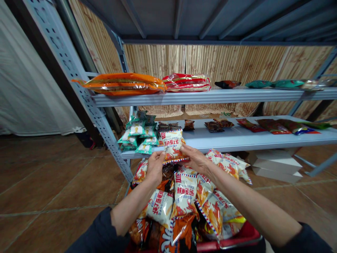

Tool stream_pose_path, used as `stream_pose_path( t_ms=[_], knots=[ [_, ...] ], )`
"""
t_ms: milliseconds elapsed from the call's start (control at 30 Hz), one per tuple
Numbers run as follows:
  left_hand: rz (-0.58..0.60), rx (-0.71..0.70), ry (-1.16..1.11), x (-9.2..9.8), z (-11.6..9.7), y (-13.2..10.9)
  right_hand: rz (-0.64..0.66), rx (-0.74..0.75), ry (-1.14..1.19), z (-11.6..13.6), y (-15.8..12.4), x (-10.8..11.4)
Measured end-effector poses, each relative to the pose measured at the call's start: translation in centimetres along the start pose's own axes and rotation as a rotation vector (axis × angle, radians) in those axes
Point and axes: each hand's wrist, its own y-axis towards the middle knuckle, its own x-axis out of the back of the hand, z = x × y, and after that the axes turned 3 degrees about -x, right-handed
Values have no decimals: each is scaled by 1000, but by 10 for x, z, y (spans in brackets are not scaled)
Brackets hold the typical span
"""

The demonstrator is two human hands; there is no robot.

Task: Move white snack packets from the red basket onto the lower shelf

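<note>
Both my hands hold one white snack bag (pixel 172 144) with red lettering, at the front edge of the lower shelf. My left hand (pixel 156 163) grips its lower left corner, and my right hand (pixel 195 158) pinches its right side. Just left of the bag, a pile of green and white snack packets (pixel 138 131) sits on the shelf. Another packet shows partly behind the held bag. Below my hands, a red basket (pixel 243 239) is heaped with more white bags (pixel 185 193) of the same print and orange-black bags (pixel 179 233).
The lower shelf (pixel 210 140) bears brown packets (pixel 214 125) and red packets (pixel 273 125) farther right. On the upper shelf (pixel 184 97) lie orange bags (pixel 126 84) and red-clear bags (pixel 186 82). A metal upright (pixel 92 112) stands at left. White boxes (pixel 275 165) rest under the shelf.
</note>
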Motion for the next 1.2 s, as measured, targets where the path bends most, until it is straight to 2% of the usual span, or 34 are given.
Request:
stream_pose_path(
  t_ms=[100, 267, 367, 567, 700, 933, 1200],
  knots=[
    [-12, -2, -10, -3, -3, 1, 3, -45, 35, -3, -4, -1],
    [-8, 38, -22, -5, -4, 0, -141, -17, 113, -11, -1, -3],
    [-14, 14, 7, -7, -3, -1, -189, -36, 217, -17, 0, -6],
    [-45, -32, 26, -13, -3, 0, -115, -152, 261, -26, -4, -17],
    [-52, -27, 20, -14, -6, 0, -126, -105, 263, -28, -4, -19],
    [-43, 80, -63, -15, -11, -4, -136, -69, 214, -30, -8, -17],
    [-30, 75, -61, -17, -12, -6, -139, -50, 209, -30, -10, -15]
  ],
)
